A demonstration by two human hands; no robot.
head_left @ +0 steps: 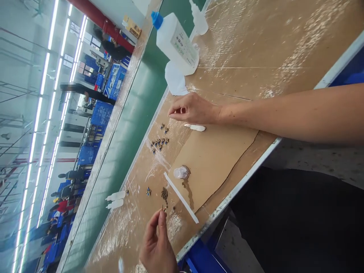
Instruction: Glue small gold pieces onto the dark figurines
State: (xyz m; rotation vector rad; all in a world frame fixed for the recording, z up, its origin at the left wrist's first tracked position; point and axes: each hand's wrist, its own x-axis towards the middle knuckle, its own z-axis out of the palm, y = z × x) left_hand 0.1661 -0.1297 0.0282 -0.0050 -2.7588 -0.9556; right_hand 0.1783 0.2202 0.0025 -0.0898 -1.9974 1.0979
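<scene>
Brown cardboard-topped table (256, 45) | L hand (158, 246) fingers pinched on tiny metal part (164, 208), just below small parts pile (164, 194) | R hand (193, 109) fingers pinched together near white strip (195, 127), hold unclear | parts cluster (159, 142) btwn hands, nearer R | hands well apart | white bottle (178, 43) beyond R

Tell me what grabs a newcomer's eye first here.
The big white bottle with a blue cap lying at the far end of the brown worktable. Nearer, the right hand rests above a cluster of tiny metal parts, while the left hand pinches one small part at the near edge.
</scene>
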